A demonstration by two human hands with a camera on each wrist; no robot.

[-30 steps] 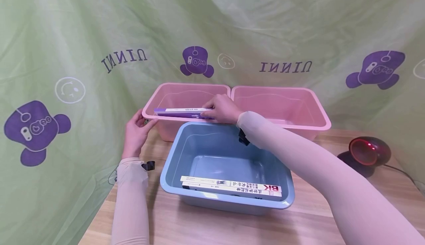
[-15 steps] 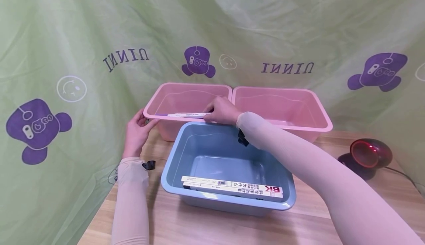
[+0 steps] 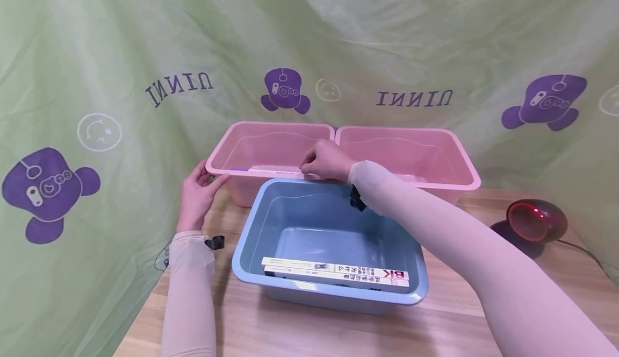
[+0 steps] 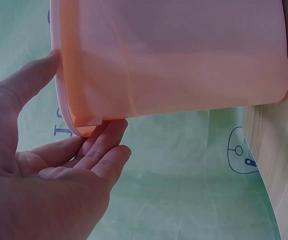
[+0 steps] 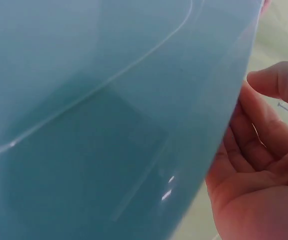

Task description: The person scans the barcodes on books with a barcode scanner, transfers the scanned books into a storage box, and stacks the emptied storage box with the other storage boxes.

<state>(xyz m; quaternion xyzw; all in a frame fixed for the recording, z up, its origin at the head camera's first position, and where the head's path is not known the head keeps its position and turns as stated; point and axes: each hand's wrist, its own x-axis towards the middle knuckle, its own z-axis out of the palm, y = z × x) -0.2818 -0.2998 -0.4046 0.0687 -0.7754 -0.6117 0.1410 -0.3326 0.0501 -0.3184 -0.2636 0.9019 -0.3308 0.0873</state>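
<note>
In the head view my left hand [image 3: 197, 198] holds the left pink bin [image 3: 237, 190] at its front left corner. The left wrist view shows the thumb on the bin's rim [image 4: 58, 92] and the other fingers beneath the corner. My right hand [image 3: 329, 161] is over the front rim of the same bin, by a book [image 3: 274, 171] with a white spine. Most of that book lies hidden behind the rim. In the right wrist view the fingers are loosely curled, nothing shows between thumb and fingers, and the blue bin [image 5: 108, 150] hides some fingertips.
A blue bin [image 3: 242, 244] stands in front, with two white-spined books [image 3: 333, 273] along its near wall. Another pink bin [image 3: 464, 158] adjoins on the right. A dark round device with a red glow [image 3: 537, 220] and a cable sits at the table's right. Green curtain hangs behind.
The book has gone down into the left pink bin, its purple cover dropping behind the rim. My right hand's fingers now sit above its spine. The left hand has stayed at the corner.
</note>
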